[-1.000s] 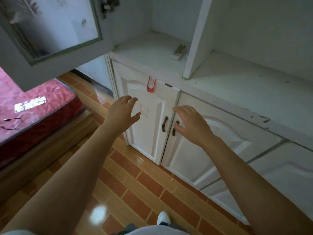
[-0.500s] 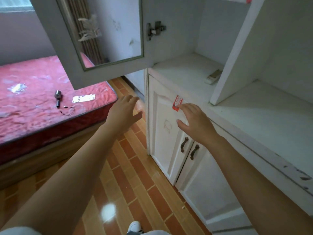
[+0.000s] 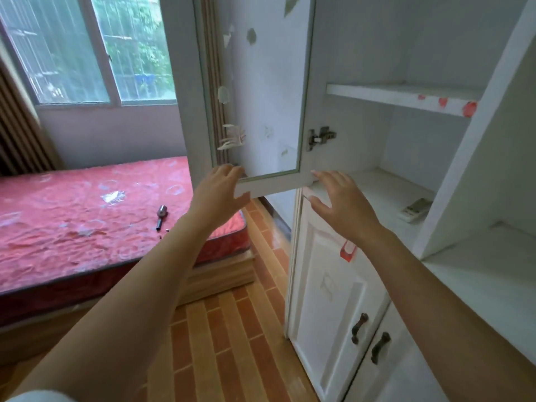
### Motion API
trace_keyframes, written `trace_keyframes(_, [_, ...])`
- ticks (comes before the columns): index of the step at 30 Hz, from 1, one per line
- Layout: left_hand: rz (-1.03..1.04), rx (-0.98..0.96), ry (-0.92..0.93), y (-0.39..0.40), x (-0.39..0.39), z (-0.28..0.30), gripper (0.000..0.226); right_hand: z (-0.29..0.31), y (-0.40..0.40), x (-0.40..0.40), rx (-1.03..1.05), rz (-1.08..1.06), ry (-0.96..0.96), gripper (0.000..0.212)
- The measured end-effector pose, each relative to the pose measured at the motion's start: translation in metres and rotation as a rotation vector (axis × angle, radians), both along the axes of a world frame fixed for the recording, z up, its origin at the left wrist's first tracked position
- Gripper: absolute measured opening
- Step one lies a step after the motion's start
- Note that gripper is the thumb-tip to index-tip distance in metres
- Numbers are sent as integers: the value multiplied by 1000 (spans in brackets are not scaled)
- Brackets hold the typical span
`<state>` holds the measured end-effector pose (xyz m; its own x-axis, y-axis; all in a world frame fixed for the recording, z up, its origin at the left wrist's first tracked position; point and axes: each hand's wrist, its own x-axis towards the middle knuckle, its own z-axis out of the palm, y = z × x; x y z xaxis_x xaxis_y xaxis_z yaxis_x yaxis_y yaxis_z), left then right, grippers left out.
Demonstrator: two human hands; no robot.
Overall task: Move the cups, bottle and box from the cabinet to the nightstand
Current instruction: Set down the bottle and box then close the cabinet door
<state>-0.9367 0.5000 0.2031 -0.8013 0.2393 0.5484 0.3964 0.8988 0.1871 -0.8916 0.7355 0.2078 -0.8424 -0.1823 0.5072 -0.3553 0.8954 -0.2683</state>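
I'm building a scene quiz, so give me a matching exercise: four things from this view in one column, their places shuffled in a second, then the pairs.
Things:
1. remote control
2. metal tool
3. red tag
4. left hand

Places:
A. on the red mattress
B. at the bottom edge of the open glass door
C. on the lower cabinet shelf
D. stuck on the lower cabinet door

Pairs: 1-C, 2-A, 3-D, 4-B

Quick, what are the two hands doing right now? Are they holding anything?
Left hand: open, holding nothing, fingers at the bottom corner of the glass door.
Right hand: open, holding nothing, fingers spread by the shelf edge.
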Motion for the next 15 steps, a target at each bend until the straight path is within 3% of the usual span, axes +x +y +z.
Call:
trace_keyframes(8, [133,84,30,-56,-23,14,57,18,-49,-41,-29,100,3,50])
trace_keyframes(15, [172,298,-123,-75,-64,11,77,16,-95,-89,-59,133,-92,56])
